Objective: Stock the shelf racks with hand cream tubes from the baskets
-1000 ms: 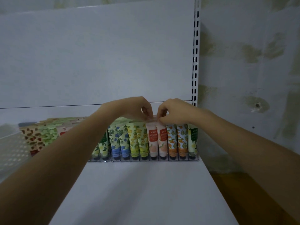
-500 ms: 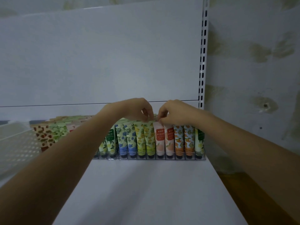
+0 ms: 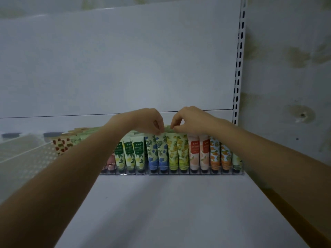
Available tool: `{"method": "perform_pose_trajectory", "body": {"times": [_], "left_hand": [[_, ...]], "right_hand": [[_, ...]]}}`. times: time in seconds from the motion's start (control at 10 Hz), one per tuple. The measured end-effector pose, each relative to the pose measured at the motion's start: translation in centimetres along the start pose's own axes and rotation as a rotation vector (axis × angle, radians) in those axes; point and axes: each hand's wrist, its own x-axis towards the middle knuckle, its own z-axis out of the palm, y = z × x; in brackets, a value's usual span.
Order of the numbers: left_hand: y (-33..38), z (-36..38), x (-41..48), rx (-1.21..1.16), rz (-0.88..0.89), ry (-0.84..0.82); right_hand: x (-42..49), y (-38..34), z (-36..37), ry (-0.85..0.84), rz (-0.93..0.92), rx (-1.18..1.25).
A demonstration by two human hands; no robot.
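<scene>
Rack (image 3: 179, 173) at the shelf (image 3: 161, 212) back edge looks nearly full of tubes (image 3: 194, 151); your left fingers (image 3: 158, 129) and right fingers (image 3: 175, 126) pinch tops mid-row.

Your hand cream tubes (image 3: 194, 154) stand cap-down, sorted by pattern, in the clear rack (image 3: 179, 173); white perforated basket (image 3: 26, 158) at left

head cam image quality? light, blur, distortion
Head view: dim, flat, bluish light, no glare; soft shadows across the shelf; hand cream tubes have label text too soft to read; basket at the left edge is blurred; slotted upright leans, likely wide-angle distortion.
</scene>
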Motion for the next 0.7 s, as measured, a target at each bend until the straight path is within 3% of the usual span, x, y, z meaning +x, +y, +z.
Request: {"method": "perform_pose_trajectory", "body": {"times": [0.3,0.6,0.7], "left_hand": [[-1.5,0.3,0.2,-0.021,0.096,0.035],[-4.3,-0.9,-1.3,-0.015,0.103,0.070],[-5.5,-1.6,-2.2,-0.002,0.069,0.137]], "right_hand": [[0.2,-0.8,0.9,0.003,0.095,0.040],[0.2,-2.6,0.4,0.035,0.078,0.018],[0.1,-4.1,0.0,0.120,0.075,0.043]]}}
